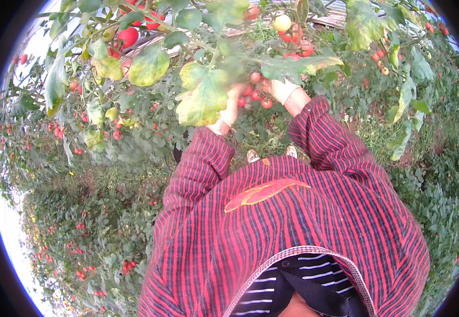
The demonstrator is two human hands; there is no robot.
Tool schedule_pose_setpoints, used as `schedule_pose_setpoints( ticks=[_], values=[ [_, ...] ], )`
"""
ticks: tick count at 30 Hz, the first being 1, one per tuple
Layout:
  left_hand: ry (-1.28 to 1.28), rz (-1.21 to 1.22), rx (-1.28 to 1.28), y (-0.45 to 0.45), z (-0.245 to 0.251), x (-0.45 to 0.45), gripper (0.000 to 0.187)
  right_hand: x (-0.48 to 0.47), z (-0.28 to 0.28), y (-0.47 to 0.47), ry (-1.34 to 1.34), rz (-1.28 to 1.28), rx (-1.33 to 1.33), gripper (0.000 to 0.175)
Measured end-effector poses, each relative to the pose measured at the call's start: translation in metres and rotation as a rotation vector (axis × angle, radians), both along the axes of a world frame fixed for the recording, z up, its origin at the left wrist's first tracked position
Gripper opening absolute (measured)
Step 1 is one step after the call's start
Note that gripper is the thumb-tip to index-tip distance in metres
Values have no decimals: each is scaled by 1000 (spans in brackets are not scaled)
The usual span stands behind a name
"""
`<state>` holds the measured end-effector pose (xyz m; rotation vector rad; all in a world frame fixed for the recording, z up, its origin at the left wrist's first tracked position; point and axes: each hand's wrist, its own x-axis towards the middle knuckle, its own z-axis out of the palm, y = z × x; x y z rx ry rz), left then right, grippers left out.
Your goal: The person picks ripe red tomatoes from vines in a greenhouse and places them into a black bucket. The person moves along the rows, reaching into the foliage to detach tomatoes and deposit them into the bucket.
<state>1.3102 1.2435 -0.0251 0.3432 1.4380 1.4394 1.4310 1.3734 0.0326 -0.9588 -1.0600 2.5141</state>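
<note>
A cluster of small red tomatoes (256, 95) hangs between my two hands. My left hand (230, 106) is at the cluster's left side, its fingers reaching behind the tomatoes. A large yellowing tomato leaf (201, 95) covers part of that hand. From the right, my right hand (281, 89) has its fingertips at the cluster's edge, beneath another leaf (292, 68). Leaves and fruit hide the fingertips of both hands, so whether either grips a tomato or the stem cannot be told.
Above my hands hang larger red tomatoes (128, 37), a pale unripe tomato (281, 22) and more red ones (291, 33). Leafy stems (407, 91) droop at the right. More fruiting plants (83, 230) stand at the lower left. My shoes (252, 155) are on weedy ground.
</note>
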Motion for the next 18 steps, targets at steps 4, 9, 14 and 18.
schedule_pose_setpoints(
  ticks=[4, 9, 14, 18],
  values=[
    [-97, 34, -14, 1, 10, 1, 14, -4, -6, 2, 11, 98, 26, 45],
    [71, -217, 32, -8, 14, -11, 21, -10, -4, -4, -100, 29, 72, 47],
    [118, -217, 59, -26, 4, -7, 36, -7, -8, 0, -117, -46, 5, 41],
    [90, -234, 46, -38, 0, -4, 38, -13, -30, 13, -109, -41, 205, 34]
  ],
)
